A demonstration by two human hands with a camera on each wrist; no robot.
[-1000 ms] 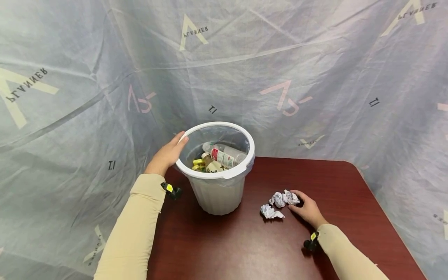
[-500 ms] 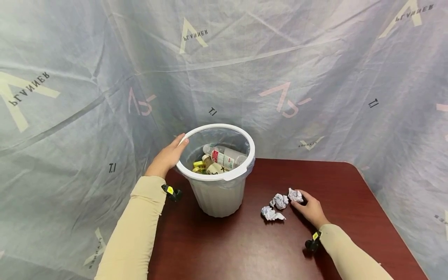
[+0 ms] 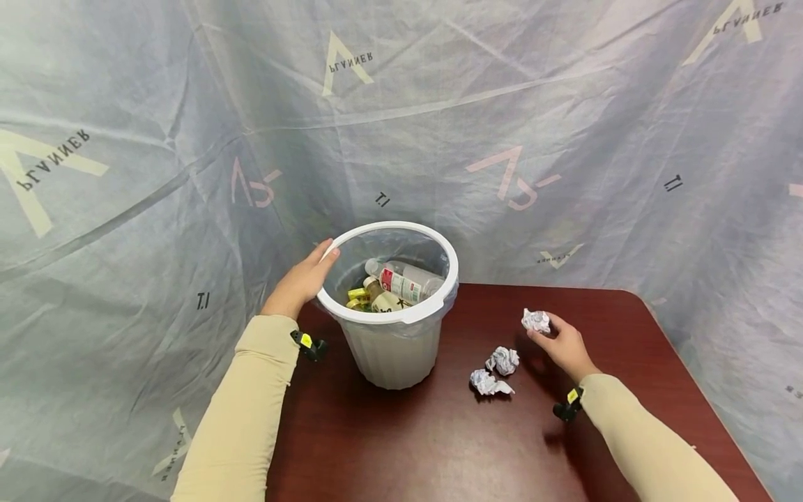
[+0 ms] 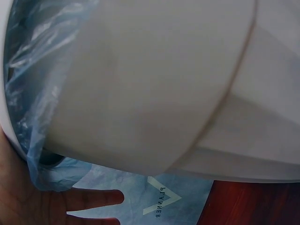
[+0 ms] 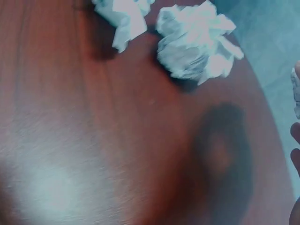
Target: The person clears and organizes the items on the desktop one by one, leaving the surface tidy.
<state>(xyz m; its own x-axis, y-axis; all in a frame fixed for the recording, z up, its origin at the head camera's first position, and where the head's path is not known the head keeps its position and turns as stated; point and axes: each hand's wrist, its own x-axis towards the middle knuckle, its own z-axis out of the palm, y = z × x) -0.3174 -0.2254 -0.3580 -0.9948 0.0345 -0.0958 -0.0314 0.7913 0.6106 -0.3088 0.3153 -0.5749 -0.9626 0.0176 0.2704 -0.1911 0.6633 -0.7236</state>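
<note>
My left hand (image 3: 301, 282) rests on the white rim of a grey trash can (image 3: 392, 348), with the thumb over the edge. In the left wrist view, straight, spread fingers (image 4: 96, 199) show outside the can, beside its bluish liner (image 4: 49, 98). Pinched in my right hand (image 3: 564, 345), a crumpled paper ball (image 3: 536, 321) hangs above the table, right of the can. Two more wads lie close together on the table: a round paper ball (image 3: 504, 360) and a flatter crumpled paper piece (image 3: 489, 383). Only fingertips and a sliver of the held ball show in the right wrist view.
Inside the can lie a clear plastic bottle (image 3: 408, 279), a second bottle with a pale label (image 3: 384, 298) and yellow packaging (image 3: 358, 296). The dark red table (image 3: 426, 446) has a rounded far right corner. Grey printed sheeting (image 3: 401, 139) hangs behind and at both sides.
My right hand has taken hold of the rightmost paper ball, drawn it away from the other two, and raised it off the table. The left hand has stayed at the can's rim.
</note>
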